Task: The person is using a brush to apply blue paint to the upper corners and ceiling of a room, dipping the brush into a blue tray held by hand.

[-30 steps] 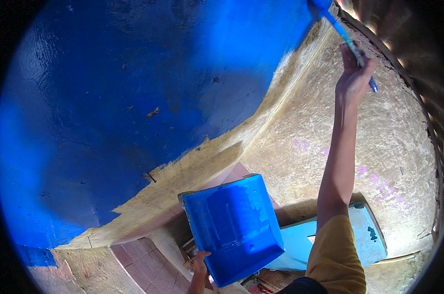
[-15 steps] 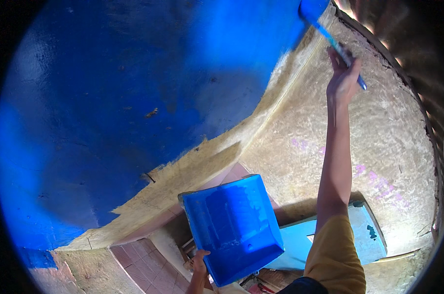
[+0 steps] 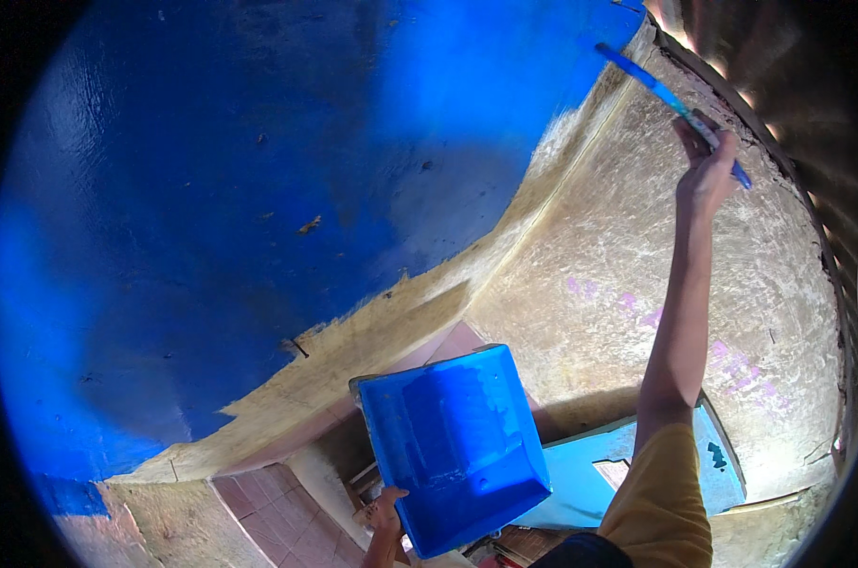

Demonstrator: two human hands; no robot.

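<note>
My right hand (image 3: 708, 175), raised at the upper right, closes around the handle of a long, slim paintbrush (image 3: 652, 83) smeared blue. The brush looks thin here, and its tip lies in front of the painted wall's right edge; whether it touches cannot be told. Low in the middle, my left hand (image 3: 386, 511) grips the left edge of a blue paint tray (image 3: 462, 445), thumb over the rim. Wet blue paint coats the tray's inside. Glossy blue paint (image 3: 259, 246) covers most of the wall at left, with a ragged lower border.
Bare, stained plaster (image 3: 580, 237) covers the right wall and a strip under the blue. A light-blue panel (image 3: 576, 473) stands behind the tray. Reddish tiles (image 3: 282, 516) lie at lower left. Nails (image 3: 301, 347) stick out of the wall. Dark corrugated roofing (image 3: 789, 85) edges the upper right.
My right hand has moved right and slightly down with the paintbrush. Its broad blue head showed at the top edge before; now the brush looks thin. The tray has hardly shifted.
</note>
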